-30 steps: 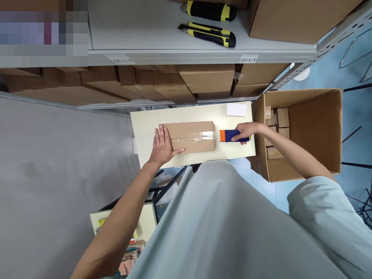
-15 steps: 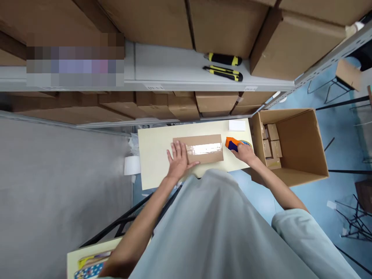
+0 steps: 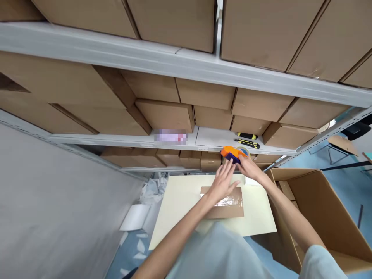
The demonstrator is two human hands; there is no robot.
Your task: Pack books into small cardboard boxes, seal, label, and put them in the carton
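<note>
An orange and dark-blue tape dispenser [image 3: 231,153] with a roll of tape is gripped in my right hand [image 3: 248,167], raised above the far side of the cream tabletop [image 3: 177,209]. My left hand [image 3: 223,182] reaches up beside it, fingers spread and their tips at or close to the dispenser's lower end; whether they touch it I cannot tell. Beneath my left hand lies a flat brown cardboard box [image 3: 226,212] with shiny clear tape along its top. Part of that box is hidden by my left hand and wrist.
Two black-and-yellow utility knives [image 3: 247,143] lie on the grey shelf [image 3: 212,136], among rows of cardboard boxes. A large open carton [image 3: 328,217] stands right of the table, with small boxes inside. A white item [image 3: 252,181] sits at the table's back. Grey wall at left.
My right hand has lifted the tape dispenser up from the table toward the shelf edge. My left hand has left the box top and moved up to the dispenser. The view has tilted upward.
</note>
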